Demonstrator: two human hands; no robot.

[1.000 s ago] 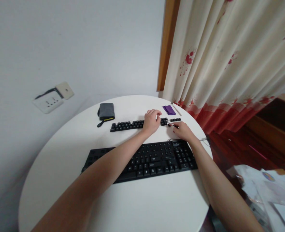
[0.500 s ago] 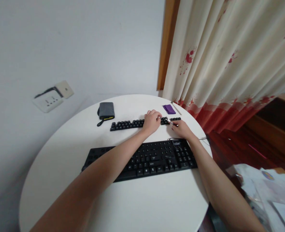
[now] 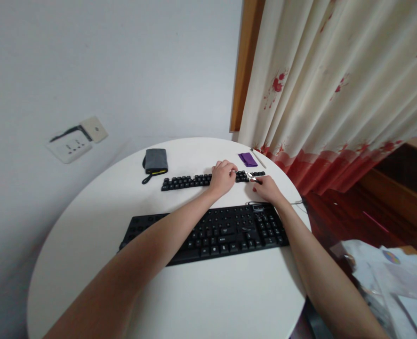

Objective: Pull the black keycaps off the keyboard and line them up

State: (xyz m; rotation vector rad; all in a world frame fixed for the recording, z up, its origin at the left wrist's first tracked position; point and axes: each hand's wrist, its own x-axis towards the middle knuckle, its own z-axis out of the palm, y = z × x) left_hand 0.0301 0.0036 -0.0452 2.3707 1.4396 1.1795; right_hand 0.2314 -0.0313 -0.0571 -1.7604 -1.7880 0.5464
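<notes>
My left hand (image 3: pixel 223 177) rests over a row of black keycaps (image 3: pixel 185 182), fingers curled. A small shiny bit shows at its fingertips, too small to name. To its right, my right hand (image 3: pixel 267 189) grips a small tool with silver metal tips and a dark handle (image 3: pixel 252 178). The tool's tips point left and lie over the right part of the keycap row. Nearer to me lies a black keyboard (image 3: pixel 226 231), partly covered by my left forearm.
On the white round table (image 3: pixel 208 292), a grey pouch (image 3: pixel 156 161) with a cord loop lies at the back left. A purple folded cloth (image 3: pixel 247 159) and a thin stick-like tool (image 3: pixel 259 159) lie at the back right. A cable (image 3: pixel 296 203) runs over the right edge.
My right hand and the small tool have shifted slightly to the right, and the tool's tips look a little different in angle. My left hand has barely moved.
</notes>
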